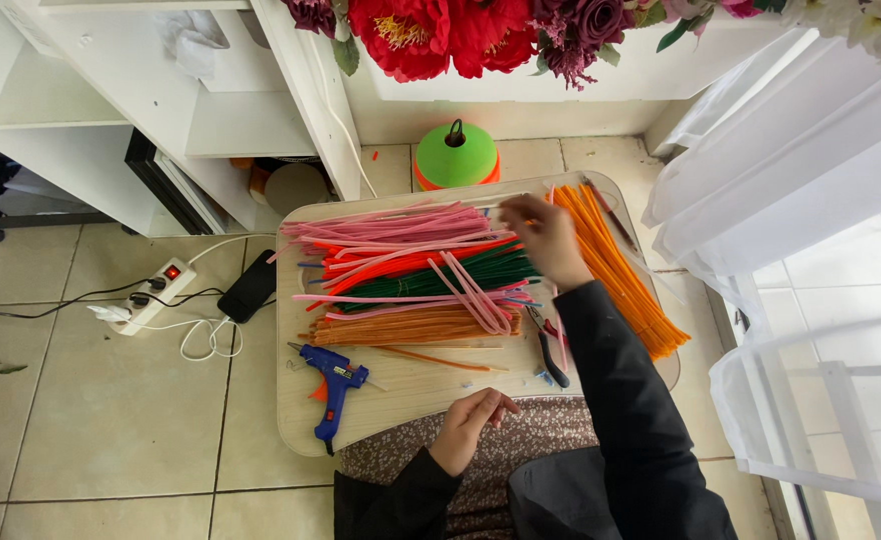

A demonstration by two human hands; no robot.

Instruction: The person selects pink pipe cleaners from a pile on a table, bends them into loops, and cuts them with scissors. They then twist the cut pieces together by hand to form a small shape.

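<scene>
Right hand (548, 240): reached out across the tray, fingers pinched on the right-hand ends of the pink pipe cleaners (391, 226) at the far side of the low wooden table (411, 390). Dark sleeve runs back from the wrist toward the body.

Left hand (473, 425): rests at the near edge of the table, fingers loosely curled, holding nothing that I can make out.

Pink pipe cleaners: a bundle lying flat, long axis running left to right across the table, free ends pointing left, gripped ends at the right hand. A second, smaller pink bunch crosses diagonally over the dark green pile (461, 277).

Other stems on the table, all roughly parallel, left to right: red ones (391, 266) just below the pink, dark green beneath those, brownish-orange ones (401, 327) nearest the person. One loose orange stem lies alone on bare wood below that pile.

To the right of the right hand: a thick bundle of bright orange pipe cleaners (616, 265), long axis diagonal, running from the far edge down to the right edge of the table.

Pliers (551, 345) beside the right forearm, handles toward the person. Blue glue gun (333, 385) on the near left corner.

Floor, left of the table: a black phone (248, 286) and a white power strip (158, 295) with cables. Beyond the table: an orange-and-green cone (456, 155).
</scene>
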